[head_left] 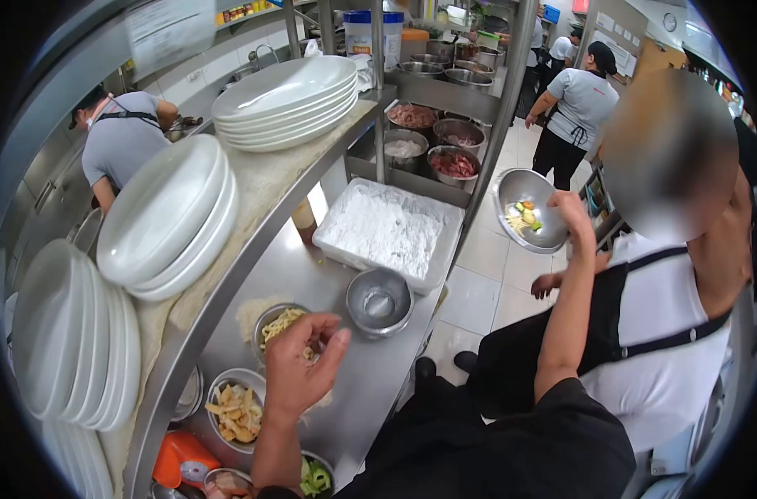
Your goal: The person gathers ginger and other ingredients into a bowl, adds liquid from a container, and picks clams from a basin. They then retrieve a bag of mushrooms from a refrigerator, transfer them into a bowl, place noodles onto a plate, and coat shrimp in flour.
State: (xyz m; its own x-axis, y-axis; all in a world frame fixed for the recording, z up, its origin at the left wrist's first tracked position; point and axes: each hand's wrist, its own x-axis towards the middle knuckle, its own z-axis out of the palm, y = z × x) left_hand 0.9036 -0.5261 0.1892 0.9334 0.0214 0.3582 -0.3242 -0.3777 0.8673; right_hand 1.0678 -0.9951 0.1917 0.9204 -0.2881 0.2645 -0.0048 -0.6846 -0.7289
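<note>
My right hand (571, 218) grips the rim of a metal bowl (511, 187), which is tilted and has some yellow, orange and green food pieces (524, 218) inside. My left hand (308, 362) is over a metal bowl of pale strips (280, 324), its fingers curled together; what they hold, if anything, is hidden. Just right of that hand, an empty metal bowl (380, 303) stands on the steel counter (357, 366). Nearer to me are a bowl of light brown pieces (235, 412) and a bowl of green vegetables (315, 476).
Stacked white plates (283, 91) line the shelf at left. A tub of white powder (387, 229) sits behind the empty bowl, with meat bowls (453, 165) beyond. A person in a black apron (644, 333) stands close at right; other people (578, 108) work farther off.
</note>
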